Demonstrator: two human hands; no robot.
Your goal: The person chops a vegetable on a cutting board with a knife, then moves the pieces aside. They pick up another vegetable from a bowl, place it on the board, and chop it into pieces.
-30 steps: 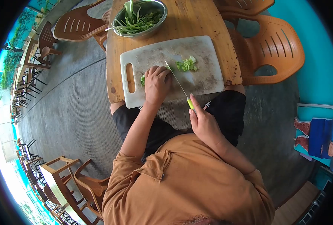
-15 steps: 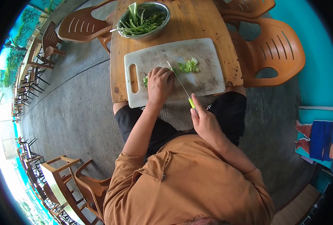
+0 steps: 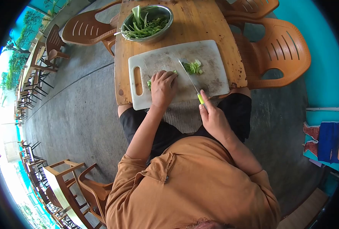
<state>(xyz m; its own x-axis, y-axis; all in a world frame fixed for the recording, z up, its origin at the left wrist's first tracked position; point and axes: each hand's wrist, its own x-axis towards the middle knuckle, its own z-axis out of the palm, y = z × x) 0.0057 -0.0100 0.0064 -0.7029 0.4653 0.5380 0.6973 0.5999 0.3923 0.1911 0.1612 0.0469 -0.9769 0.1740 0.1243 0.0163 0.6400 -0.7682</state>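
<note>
My left hand [image 3: 163,88] is closed over a green vegetable stalk [image 3: 149,84] on the white cutting board [image 3: 177,97]; most of the stalk is hidden under my fingers. A bit of green shows on either side of the hand. My right hand [image 3: 214,119] grips the yellow-green handle of a knife [image 3: 192,82], its index finger stretched along the handle. The blade points away from me, a little right of my left fingers, its tip beside a small pile of chopped green pieces [image 3: 193,67].
Behind the board, a metal bowl [image 3: 168,28] of long green stalks stands on the wooden table [image 3: 194,23]. Brown plastic chairs flank the table, one at right [image 3: 280,53] and one at left [image 3: 89,28]. A turquoise wall [image 3: 322,68] lies farther right.
The knife and my right hand have shifted right, bringing the blade away from my left fingers and up to the chopped pile. My left hand stays on the stalk.
</note>
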